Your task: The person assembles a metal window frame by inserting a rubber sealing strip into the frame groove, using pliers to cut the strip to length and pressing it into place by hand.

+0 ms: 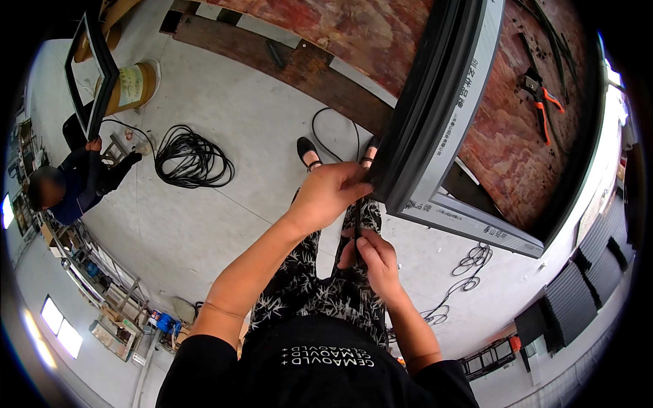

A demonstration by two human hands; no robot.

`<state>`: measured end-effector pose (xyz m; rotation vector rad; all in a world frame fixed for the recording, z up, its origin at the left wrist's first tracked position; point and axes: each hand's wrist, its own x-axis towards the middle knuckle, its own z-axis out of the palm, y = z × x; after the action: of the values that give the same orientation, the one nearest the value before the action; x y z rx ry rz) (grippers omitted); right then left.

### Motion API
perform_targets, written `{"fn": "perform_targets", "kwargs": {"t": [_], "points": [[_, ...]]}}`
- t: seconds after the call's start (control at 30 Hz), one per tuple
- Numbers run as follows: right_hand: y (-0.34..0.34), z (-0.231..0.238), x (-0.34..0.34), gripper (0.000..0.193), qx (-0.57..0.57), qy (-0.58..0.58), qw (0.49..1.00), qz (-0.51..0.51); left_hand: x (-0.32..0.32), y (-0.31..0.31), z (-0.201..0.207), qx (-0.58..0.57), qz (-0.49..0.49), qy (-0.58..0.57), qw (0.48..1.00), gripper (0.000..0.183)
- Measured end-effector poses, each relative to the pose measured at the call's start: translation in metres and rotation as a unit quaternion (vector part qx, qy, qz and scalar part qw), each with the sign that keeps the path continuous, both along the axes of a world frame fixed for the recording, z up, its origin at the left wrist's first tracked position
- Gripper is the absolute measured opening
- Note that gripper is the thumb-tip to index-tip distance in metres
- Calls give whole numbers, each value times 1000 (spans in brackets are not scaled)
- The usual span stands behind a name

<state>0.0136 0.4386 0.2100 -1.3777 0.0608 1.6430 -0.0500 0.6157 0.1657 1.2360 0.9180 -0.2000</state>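
We see dark Chinese characters printed along the silver-grey film on the long side rail (454, 112) of the frame, large ones toward its upper part and a line of smaller ones lower down. More dark characters run along the frame's short end rail (476, 224). On the black shirt (272, 377) we find white Latin capitals in stacked rows, with plus signs at their left end. The pale label (131, 85) on the drum (149, 76) bears marks too small for us to read.
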Motion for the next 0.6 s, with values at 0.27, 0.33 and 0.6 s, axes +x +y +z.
{"fn": "perform_targets", "kwargs": {"t": [0.27,0.33,0.6], "points": [[3,21,11,27,22,-611,764,205,-16,2,-3,-197,106,-44,974,24],[3,17,14,32,5,-659,729,186,-20,-3,0,-214,121,-43,968,24],[-8,-18,30,25,4,-701,696,152,-16,-21,6,-171,128,-11,977,21]]}}
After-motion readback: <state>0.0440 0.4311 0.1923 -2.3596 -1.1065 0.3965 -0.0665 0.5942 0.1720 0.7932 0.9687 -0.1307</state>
